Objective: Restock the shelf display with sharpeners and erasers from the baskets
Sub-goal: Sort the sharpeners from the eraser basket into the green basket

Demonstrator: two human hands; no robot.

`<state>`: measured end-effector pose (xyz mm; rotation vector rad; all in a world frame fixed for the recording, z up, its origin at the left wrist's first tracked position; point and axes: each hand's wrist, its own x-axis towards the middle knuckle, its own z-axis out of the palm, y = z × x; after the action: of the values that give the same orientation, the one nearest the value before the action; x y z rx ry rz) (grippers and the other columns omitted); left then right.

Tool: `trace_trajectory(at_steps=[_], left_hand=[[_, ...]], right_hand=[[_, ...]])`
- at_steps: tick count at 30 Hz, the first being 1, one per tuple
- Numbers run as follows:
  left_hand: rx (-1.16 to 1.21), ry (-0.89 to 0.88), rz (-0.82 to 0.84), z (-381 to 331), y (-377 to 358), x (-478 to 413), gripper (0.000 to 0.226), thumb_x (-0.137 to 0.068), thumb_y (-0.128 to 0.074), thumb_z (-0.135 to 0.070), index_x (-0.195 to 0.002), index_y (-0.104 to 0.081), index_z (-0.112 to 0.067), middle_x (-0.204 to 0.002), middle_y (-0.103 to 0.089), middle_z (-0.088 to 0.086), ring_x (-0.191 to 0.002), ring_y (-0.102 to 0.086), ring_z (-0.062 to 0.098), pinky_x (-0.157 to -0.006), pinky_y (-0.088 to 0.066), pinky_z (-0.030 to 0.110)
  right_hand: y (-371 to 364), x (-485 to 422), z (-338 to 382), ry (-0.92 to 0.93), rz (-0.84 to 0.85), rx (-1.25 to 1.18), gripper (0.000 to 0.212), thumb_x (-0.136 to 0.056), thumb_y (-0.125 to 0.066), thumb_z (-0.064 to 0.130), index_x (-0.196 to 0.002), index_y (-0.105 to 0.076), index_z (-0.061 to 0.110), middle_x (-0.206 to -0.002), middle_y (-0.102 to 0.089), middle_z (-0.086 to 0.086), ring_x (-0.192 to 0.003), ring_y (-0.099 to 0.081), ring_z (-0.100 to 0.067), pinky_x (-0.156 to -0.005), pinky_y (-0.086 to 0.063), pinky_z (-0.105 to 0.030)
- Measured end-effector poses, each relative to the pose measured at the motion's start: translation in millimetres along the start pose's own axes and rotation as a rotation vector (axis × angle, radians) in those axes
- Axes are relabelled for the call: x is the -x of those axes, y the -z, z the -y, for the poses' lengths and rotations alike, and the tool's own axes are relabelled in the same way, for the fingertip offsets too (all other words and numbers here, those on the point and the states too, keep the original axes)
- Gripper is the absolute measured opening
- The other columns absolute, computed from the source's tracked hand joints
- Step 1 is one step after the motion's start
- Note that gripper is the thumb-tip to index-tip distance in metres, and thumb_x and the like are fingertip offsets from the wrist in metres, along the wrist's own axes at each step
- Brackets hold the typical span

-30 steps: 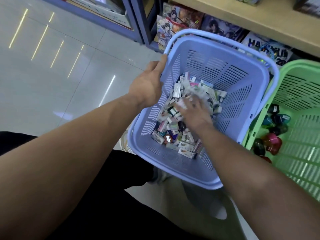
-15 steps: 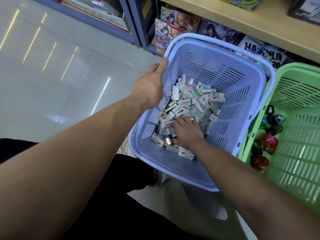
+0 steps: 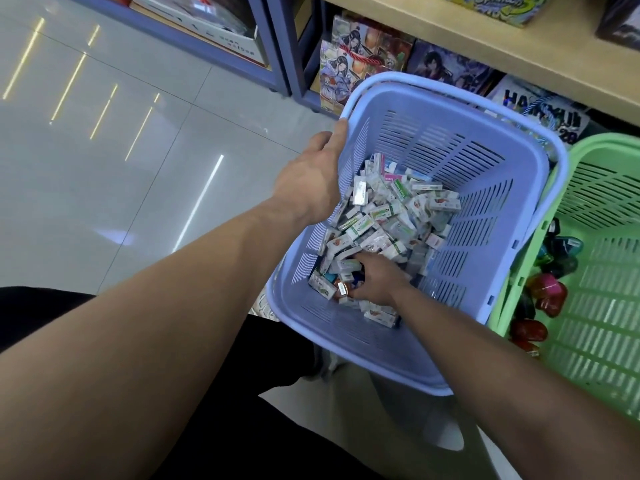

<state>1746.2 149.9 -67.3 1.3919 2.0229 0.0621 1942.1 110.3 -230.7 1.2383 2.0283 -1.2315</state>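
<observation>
**Elbow-deep in the eraser basket**

Clamps left grip [image 3: 308, 178] over the side rim of the slotted lilac plastic basket [image 3: 485, 161], fingers curled. Buries right grip [image 3: 375, 280] in the loose heap of small boxed erasers [image 3: 398, 209] inside, fingers closed round a few. Alongside, touching: green slotted basket [image 3: 609, 306] holding glossy rounded sharpeners [image 3: 549, 294].

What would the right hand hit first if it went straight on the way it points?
Probably the eraser packs just ahead of the right hand, then the blue basket wall beyond; depth is unclear.
</observation>
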Motion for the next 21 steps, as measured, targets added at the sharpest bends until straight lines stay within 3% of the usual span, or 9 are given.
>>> trace_trajectory(at_steps=[5,8,10,13,17,19,21], left_hand=[[-0.001,0.001,0.001,-2.1,0.0,0.3,0.087,-0.097,-0.047,0.003,-0.162,0.003,-0.026,-0.165,-0.016,-0.001,-0.127,-0.053,0.034,-0.097,-0.050,0.050],[-0.009,0.001,-0.010,-1.9,-0.1,0.0,0.087,-0.097,-0.047,0.003,-0.162,0.003,-0.026,-0.165,-0.017,-0.001,-0.126,-0.053,0.033,-0.095,-0.050,0.049],[-0.011,-0.006,-0.016,-1.5,-0.5,-0.3,0.087,-0.097,-0.047,0.004,-0.162,0.003,-0.027,-0.165,-0.017,-0.001,-0.127,-0.052,0.033,-0.096,-0.050,0.048],[0.004,-0.021,-0.016,1.3,1.4,-1.9,0.085,-0.099,-0.048,0.000,-0.163,0.001,-0.027,-0.165,-0.020,0.001,-0.133,-0.047,0.031,-0.101,-0.047,0.043],[0.019,-0.053,-0.002,6.8,9.7,0.6,0.085,-0.099,-0.055,-0.009,-0.163,-0.001,-0.029,-0.165,-0.024,0.001,-0.138,-0.042,0.029,-0.105,-0.039,0.038],[-0.003,-0.069,0.019,13.0,12.7,4.4,0.088,-0.098,-0.059,-0.014,-0.163,-0.001,-0.029,-0.164,-0.028,0.001,-0.131,-0.049,0.031,-0.102,-0.040,0.038],[0.005,-0.049,0.043,21.5,13.2,10.4,0.088,-0.097,-0.063,-0.022,-0.163,-0.004,-0.024,-0.159,-0.036,0.004,-0.120,-0.056,0.033,-0.102,-0.045,0.041]], right_hand=[[14.0,3.1,7.0,-0.074,0.022,-0.180,0.071,-0.076,-0.082,0.053,-0.132,-0.054,0.021,-0.118,-0.063,0.009,-0.109,-0.061,-0.019,-0.094,-0.051,-0.036],[11.9,2.5,7.6,-0.023,0.035,-0.076,0.051,-0.084,-0.078,0.046,-0.125,-0.060,0.021,-0.121,-0.067,0.005,-0.113,-0.062,-0.021,-0.091,-0.049,-0.033],[12.3,0.8,5.3,-0.038,0.007,-0.157,0.036,-0.084,-0.081,0.034,-0.116,-0.067,0.021,-0.118,-0.071,0.002,-0.110,-0.065,-0.021,-0.092,-0.050,-0.032],[16.2,1.2,6.5,-0.065,-0.122,-0.256,0.031,-0.090,-0.074,0.021,-0.121,-0.067,0.015,-0.121,-0.070,-0.003,-0.109,-0.065,-0.022,-0.093,-0.050,-0.031],[27.8,16.2,21.7,-0.063,-0.456,-0.182,0.030,-0.097,-0.061,0.025,-0.125,-0.058,0.016,-0.119,-0.063,-0.004,-0.085,-0.059,-0.018,-0.067,-0.048,-0.028],[31.2,19.8,23.3,0.111,-0.583,-0.063,0.033,-0.098,-0.058,0.023,-0.130,-0.054,0.015,-0.124,-0.056,-0.007,-0.087,-0.060,-0.021,-0.070,-0.053,-0.033],[27.3,18.8,26.6,0.437,-0.448,0.081,0.032,-0.097,-0.059,0.016,-0.129,-0.057,0.016,-0.123,-0.057,-0.006,-0.095,-0.061,-0.023,-0.080,-0.055,-0.039]])
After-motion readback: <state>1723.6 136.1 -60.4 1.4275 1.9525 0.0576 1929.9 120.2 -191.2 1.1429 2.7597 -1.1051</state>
